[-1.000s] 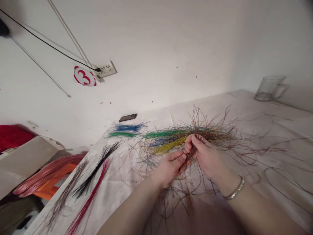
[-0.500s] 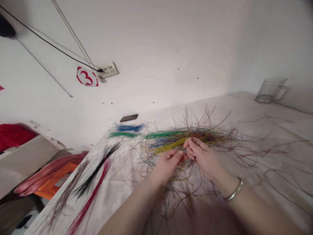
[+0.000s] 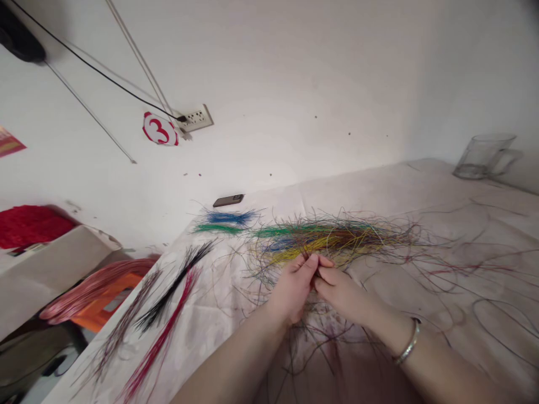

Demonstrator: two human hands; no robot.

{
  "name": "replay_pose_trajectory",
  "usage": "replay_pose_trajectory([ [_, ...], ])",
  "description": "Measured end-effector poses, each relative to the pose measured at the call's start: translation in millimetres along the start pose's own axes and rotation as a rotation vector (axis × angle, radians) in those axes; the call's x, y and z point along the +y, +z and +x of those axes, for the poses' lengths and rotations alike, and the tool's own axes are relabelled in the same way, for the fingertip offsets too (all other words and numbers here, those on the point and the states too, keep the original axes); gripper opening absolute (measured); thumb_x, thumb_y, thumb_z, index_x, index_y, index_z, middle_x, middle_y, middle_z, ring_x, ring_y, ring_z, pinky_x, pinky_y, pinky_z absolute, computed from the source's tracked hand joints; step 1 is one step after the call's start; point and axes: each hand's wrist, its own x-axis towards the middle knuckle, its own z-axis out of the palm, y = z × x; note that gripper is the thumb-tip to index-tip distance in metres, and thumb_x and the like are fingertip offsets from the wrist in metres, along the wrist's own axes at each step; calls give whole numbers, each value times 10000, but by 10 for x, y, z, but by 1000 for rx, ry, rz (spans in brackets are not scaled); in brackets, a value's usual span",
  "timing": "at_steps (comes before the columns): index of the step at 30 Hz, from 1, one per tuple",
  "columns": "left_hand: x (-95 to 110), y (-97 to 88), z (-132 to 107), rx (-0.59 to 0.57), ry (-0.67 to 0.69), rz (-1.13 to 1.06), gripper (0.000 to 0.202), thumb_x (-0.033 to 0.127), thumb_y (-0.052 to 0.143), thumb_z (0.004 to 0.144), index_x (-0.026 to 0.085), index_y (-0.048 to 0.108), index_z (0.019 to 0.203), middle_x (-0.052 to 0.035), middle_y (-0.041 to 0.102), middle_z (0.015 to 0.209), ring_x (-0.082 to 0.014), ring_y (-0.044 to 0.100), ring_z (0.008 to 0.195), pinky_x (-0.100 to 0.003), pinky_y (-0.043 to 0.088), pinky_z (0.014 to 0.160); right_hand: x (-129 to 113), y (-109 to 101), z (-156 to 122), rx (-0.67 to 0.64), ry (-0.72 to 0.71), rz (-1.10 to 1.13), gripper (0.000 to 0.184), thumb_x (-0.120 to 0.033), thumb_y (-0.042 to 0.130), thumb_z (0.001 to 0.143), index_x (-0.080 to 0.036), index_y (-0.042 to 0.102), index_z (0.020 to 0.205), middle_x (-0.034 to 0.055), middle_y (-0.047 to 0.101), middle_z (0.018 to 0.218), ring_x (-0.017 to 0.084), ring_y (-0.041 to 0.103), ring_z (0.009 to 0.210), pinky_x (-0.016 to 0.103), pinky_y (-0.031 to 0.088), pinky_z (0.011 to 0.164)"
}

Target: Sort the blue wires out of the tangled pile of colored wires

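Note:
My left hand [image 3: 292,286] and my right hand [image 3: 341,289] meet above the near edge of a pile of thin coloured wires [image 3: 337,238]. Thumb and fingers of both hands are pinched closed on a few thin wires, mostly hidden by the fingers; short dark ends show by the left fingertips. Yellow, brown, green and blue strands lie tangled just beyond the hands. Loose wires [image 3: 320,334] are strewn on the cloth below my wrists. A silvery bangle [image 3: 409,343] circles my right wrist.
Sorted bundles lie leftward: blue wires [image 3: 231,217], green wires [image 3: 219,229], black wires [image 3: 174,289], red wires [image 3: 166,331] and brownish wires [image 3: 122,328]. A phone [image 3: 228,200] rests by the wall. At the far right stands a glass mug [image 3: 484,157]. An orange stool [image 3: 105,303] holds coiled pinkish wire [image 3: 101,280].
Both hands have drawn closer together, the right one lower and nearer me. The wires that fanned up beyond the right hand no longer stick up there. The view has shifted slightly left.

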Motion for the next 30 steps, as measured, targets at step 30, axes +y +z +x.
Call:
replay_pose_trajectory([
  [30, -42, -3, 51, -203, -15, -216, 605, 472, 770, 610, 157, 623, 1105, -105, 629, 1030, -188, 587, 849, -311, 438, 744, 228, -70, -98, 93, 461, 97, 314, -524, 554, 753, -260, 587, 920, -24, 488, 495, 142, 411, 393, 245, 249, 375],
])
